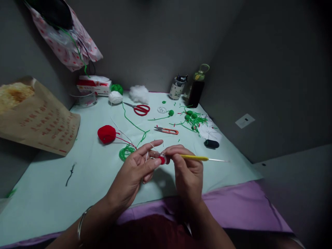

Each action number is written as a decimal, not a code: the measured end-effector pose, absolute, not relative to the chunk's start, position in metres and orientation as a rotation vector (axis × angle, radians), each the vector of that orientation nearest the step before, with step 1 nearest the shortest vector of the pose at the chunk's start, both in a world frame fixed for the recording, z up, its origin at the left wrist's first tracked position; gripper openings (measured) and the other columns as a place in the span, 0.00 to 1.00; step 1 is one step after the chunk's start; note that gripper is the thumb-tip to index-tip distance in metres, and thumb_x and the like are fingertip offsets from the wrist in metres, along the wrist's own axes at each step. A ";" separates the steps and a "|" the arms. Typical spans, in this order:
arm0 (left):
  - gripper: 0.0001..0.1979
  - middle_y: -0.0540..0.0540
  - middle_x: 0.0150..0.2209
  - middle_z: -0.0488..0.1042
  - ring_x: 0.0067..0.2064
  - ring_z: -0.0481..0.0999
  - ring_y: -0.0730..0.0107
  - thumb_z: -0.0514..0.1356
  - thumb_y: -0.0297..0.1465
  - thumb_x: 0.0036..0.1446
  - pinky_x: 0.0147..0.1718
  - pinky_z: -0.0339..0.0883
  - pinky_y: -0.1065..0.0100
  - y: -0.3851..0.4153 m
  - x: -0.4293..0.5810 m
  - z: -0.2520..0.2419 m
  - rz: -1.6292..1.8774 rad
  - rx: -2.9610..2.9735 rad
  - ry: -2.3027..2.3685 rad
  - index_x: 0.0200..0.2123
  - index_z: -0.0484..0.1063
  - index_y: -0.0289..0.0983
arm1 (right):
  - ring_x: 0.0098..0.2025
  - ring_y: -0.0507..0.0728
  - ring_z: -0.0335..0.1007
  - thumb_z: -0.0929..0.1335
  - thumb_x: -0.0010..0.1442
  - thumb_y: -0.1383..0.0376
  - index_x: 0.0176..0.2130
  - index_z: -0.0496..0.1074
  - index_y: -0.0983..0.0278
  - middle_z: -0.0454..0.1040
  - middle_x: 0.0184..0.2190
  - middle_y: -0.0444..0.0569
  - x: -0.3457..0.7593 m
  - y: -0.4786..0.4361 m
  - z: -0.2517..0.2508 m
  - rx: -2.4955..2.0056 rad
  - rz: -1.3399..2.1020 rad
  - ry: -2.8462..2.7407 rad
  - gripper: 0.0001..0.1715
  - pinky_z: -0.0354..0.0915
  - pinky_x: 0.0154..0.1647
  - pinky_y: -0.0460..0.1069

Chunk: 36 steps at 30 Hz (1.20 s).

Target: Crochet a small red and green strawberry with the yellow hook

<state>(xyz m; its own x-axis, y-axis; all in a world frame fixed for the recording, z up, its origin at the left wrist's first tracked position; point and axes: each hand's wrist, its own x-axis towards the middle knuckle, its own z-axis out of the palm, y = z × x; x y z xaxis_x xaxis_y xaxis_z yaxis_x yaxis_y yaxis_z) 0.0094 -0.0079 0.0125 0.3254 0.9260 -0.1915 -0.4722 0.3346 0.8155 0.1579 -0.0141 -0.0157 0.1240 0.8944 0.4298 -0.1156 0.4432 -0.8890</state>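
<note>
Between thumb and fingers, my left hand (141, 162) pinches a small red and white crochet piece (162, 159). White yarn loops over the left fingers, and the index finger is stretched out. My right hand (188, 169) is closed around a crochet hook (194, 157) with a yellow handle; its bare metal end points right. The hook's working tip is at the crochet piece, partly hidden by my fingers. Left of my hands lies a red yarn ball (107, 134), its strand running toward them. A coil of green yarn (126, 152) sits just behind the left hand.
Behind my hands lie orange thread snips (166, 130) and red-handled scissors (140, 109). White stuffing (139, 94), a white yarn ball (115, 98) and a green one (117, 89) are farther back. Green crocheted pieces (193, 117) lie right, near a bottle (197, 90). A paper bag (41, 121) stands left.
</note>
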 end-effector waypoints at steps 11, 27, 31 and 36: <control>0.28 0.51 0.31 0.72 0.20 0.51 0.88 0.70 0.28 0.57 0.18 0.45 0.79 -0.006 0.005 0.014 0.952 0.630 0.676 0.61 0.73 0.37 | 0.35 0.55 0.70 0.69 0.67 0.63 0.39 0.82 0.58 0.75 0.34 0.48 0.160 -0.014 -0.012 -0.781 0.867 -1.212 0.09 0.67 0.37 0.52; 0.22 0.51 0.34 0.71 0.25 0.58 0.82 0.73 0.33 0.55 0.20 0.49 0.77 -0.010 0.007 0.009 1.045 0.834 0.807 0.54 0.80 0.44 | 0.32 0.52 0.71 0.69 0.68 0.62 0.39 0.81 0.58 0.78 0.35 0.45 0.161 -0.013 -0.016 -0.778 1.058 -1.087 0.08 0.68 0.37 0.49; 0.22 0.50 0.36 0.71 0.26 0.59 0.81 0.72 0.34 0.57 0.21 0.50 0.76 -0.011 0.004 0.008 1.031 0.858 0.824 0.55 0.79 0.44 | 0.29 0.52 0.71 0.68 0.69 0.61 0.37 0.79 0.61 0.78 0.31 0.46 0.163 -0.011 -0.013 -0.736 1.140 -1.019 0.11 0.69 0.34 0.49; 0.21 0.53 0.33 0.69 0.24 0.58 0.83 0.71 0.34 0.58 0.24 0.53 0.76 -0.011 0.002 0.007 1.049 0.929 0.872 0.56 0.78 0.45 | 0.33 0.53 0.73 0.64 0.72 0.65 0.40 0.77 0.61 0.78 0.35 0.47 0.164 -0.020 -0.010 -0.775 0.943 -1.209 0.12 0.70 0.39 0.51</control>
<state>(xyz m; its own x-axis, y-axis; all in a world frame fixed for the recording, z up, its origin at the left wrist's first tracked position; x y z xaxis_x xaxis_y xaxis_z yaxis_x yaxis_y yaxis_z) 0.0020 -0.0112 0.0067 0.2620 0.9547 -0.1408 -0.3126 0.2220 0.9236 0.1640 -0.0199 -0.0097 0.0868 0.9068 0.4124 -0.1788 0.4215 -0.8891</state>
